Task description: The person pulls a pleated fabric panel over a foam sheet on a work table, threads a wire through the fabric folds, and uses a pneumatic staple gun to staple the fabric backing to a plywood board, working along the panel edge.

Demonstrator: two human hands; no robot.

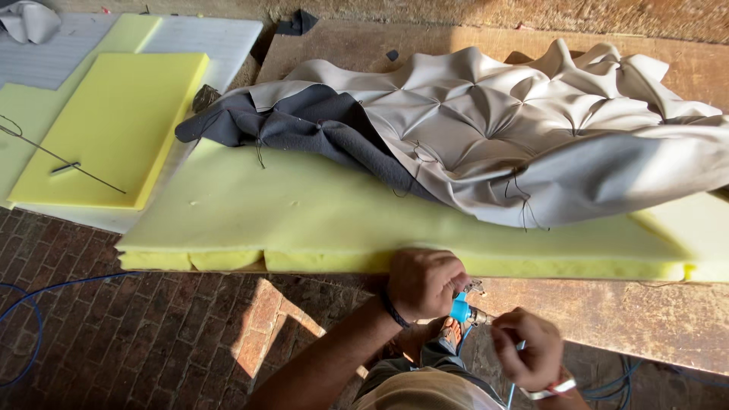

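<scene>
My left hand (422, 282) is closed around a small tool with a blue body (460, 310) and a metal nose, held just below the front edge of a thick yellow foam slab (304, 220). My right hand (531, 348) pinches the tool's rear end, where a thin blue hose (513, 389) hangs down. A grey tufted upholstery cover (531, 129) with a dark backing lies folded back over the far half of the foam, loose threads dangling from it.
The foam rests on a wooden workbench (645, 311). To the left lie another yellow foam sheet (114, 121) with a long metal needle (61, 158) on it, and white padding (205, 42). A blue cable (30, 304) runs over the brick floor (152, 334).
</scene>
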